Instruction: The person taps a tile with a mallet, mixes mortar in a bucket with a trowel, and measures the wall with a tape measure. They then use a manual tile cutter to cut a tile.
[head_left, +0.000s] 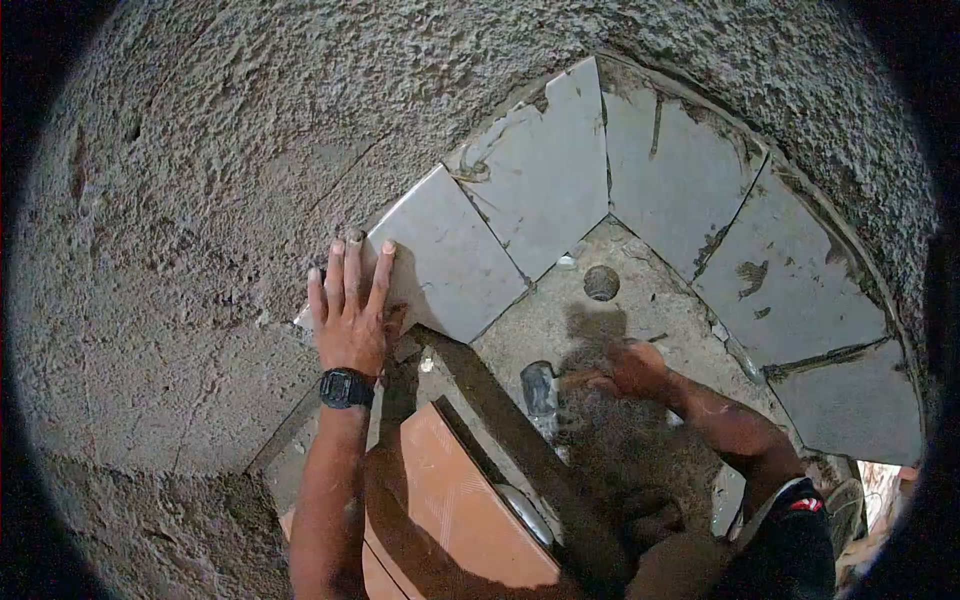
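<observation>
My left hand (352, 310), with a black watch (346, 388) on the wrist, lies flat with fingers stretched over the outer end of a light grey tile (450, 255). Its fingertips reach the tile's edge by the rough wall. Lower right, my right hand (635, 370) is closed round the wooden handle of a mallet (540, 388). The mallet's dark head points left, apart from the tile and over the bare floor as seen from above. Another grey tile (550, 170) adjoins the first, with a dark joint between them.
More grey tiles (680, 170) run along the right wall, smeared with mortar. A round drain hole (601, 283) is in the rough concrete floor (560, 310). Orange-brown tiles (450, 490) lie by my left forearm, beside a shiny metal tool (528, 512). Rough plastered wall (220, 170) rises at left.
</observation>
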